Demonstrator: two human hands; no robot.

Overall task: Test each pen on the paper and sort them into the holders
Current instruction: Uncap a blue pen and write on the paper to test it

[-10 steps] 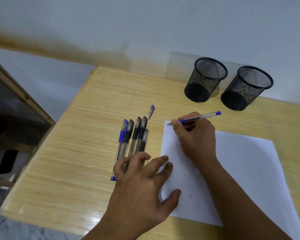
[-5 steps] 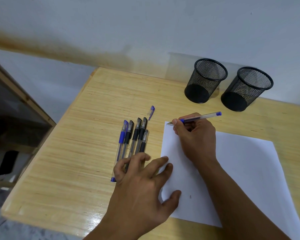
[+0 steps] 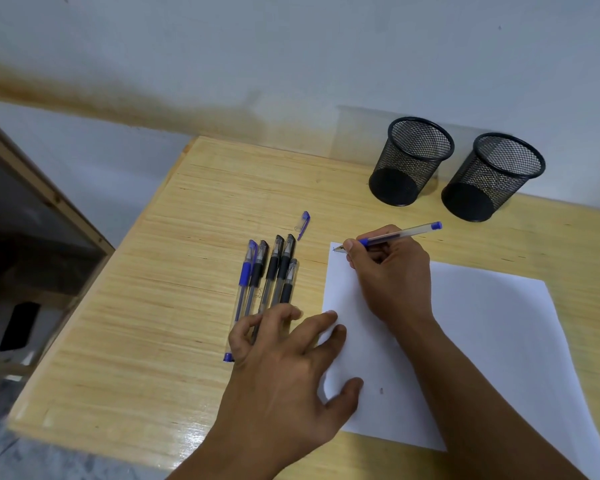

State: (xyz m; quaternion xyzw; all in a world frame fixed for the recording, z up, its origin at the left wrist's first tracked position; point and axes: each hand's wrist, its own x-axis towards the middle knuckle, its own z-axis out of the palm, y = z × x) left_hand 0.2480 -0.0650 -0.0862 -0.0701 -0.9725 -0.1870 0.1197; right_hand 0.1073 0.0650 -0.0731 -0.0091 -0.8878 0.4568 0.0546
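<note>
While right hand (image 3: pixel 390 271) grips blue pen (image 3: pixel 400 233), left hand (image 3: pixel 284 368) spread flat — on paper (image 3: pixel 482 334), holders (image 3: pixel 411 161) beyond.

Bare table (image 3: pixel 222 202) before holders (image 3: pixel 413 161), capped pens (image 3: pixel 267 282) leftward

Wooden table (image 3: pixel 194 306) (pale), stained wall (image 3: pixel 291 57).

Blue pen (image 3: pixel 395 236) tip on paper (image 3: pixel 482 323) corner; two holders (image 3: pixel 411 161) — upright.
</note>
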